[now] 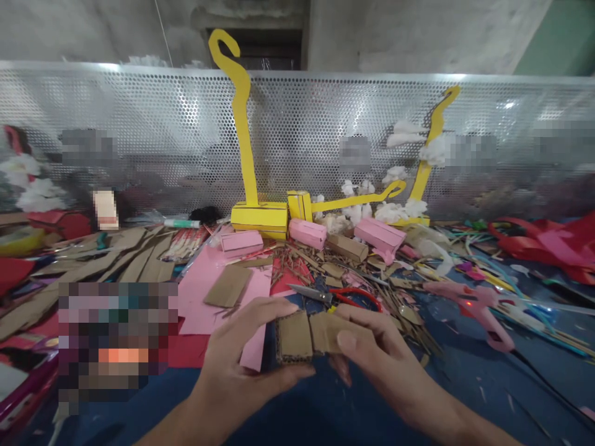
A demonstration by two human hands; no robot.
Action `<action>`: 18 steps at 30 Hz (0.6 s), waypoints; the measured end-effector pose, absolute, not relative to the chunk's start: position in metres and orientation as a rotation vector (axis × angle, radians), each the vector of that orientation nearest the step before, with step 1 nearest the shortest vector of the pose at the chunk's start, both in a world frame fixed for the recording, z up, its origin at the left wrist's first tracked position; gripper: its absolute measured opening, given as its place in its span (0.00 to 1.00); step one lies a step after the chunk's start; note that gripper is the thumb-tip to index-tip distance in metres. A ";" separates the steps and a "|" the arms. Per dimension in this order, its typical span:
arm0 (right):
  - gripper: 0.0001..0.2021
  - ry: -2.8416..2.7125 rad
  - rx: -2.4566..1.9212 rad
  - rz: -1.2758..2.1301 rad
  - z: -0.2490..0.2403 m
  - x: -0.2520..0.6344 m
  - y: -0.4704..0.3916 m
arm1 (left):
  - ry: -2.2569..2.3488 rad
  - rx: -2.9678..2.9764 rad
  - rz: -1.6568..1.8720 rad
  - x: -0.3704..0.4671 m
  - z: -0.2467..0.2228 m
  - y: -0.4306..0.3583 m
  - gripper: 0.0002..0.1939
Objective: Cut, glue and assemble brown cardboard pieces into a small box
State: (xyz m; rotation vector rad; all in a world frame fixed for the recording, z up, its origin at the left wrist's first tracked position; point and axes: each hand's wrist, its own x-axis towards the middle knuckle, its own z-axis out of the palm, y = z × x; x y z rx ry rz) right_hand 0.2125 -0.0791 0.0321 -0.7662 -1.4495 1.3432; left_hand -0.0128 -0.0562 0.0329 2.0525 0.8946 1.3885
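Near the front middle, my left hand (248,353) grips a small brown cardboard block (295,337), fingers on its top and thumb below. My right hand (379,347) pinches a bent cardboard piece (332,333) between thumb and fingers, its left edge at the block's right side. Whether the two are joined cannot be told. Just beyond the hands lie red-handled scissors (325,297) with their blades pointing left. A flat cardboard piece (229,285) rests on pink paper (195,310) to the left.
A pink glue gun (481,303) with a black cord lies at right. Behind are pink boxes (307,233), a yellow box (259,218) with a tall hooked strip, cardboard scraps (411,310) and a perforated metal panel (302,136). Cardboard strips (134,254) lie at left.
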 end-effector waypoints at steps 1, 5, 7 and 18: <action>0.19 -1.462 -0.779 1.364 0.036 0.211 -0.078 | 0.894 2.086 1.395 -0.013 0.032 -0.056 0.29; 0.19 -1.428 -0.831 1.425 0.043 0.209 -0.075 | 0.862 2.173 1.387 -0.014 0.029 -0.055 0.31; 0.19 -1.426 -0.854 1.426 0.043 0.208 -0.075 | 0.834 2.178 1.391 -0.014 0.027 -0.053 0.32; 0.19 -1.473 -0.873 1.430 0.040 0.208 -0.076 | 0.704 2.256 1.440 -0.009 0.026 -0.050 0.35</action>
